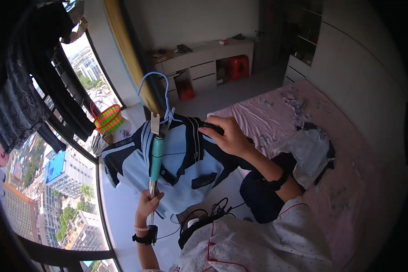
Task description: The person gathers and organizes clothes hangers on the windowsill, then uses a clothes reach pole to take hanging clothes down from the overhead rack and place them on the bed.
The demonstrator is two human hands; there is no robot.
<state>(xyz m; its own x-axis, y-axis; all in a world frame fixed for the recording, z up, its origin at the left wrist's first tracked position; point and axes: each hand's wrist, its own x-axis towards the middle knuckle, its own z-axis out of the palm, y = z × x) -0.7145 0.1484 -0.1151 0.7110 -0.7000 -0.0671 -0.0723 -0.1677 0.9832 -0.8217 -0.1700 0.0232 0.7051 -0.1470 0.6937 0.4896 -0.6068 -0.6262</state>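
A light blue and black shirt [172, 158] hangs from a blue hanger [169, 93] in front of me. My left hand [148, 204] is closed around the metal shaft of a pole with a teal grip [156, 158]. The pole's forked white tip [155, 123] stands beside the hanger's neck, in front of the shirt; whether they touch is unclear. On the right side of the collar, my right hand [229, 135] pinches the shirt's black fabric.
Dark clothes [20, 95] hang by the window at left. A red and green basket [109, 119] is near the sill. A pink bed [344, 181] with crumpled clothes [308, 152] lies at right. Behind are a desk [203, 68] and a red stool [238, 68].
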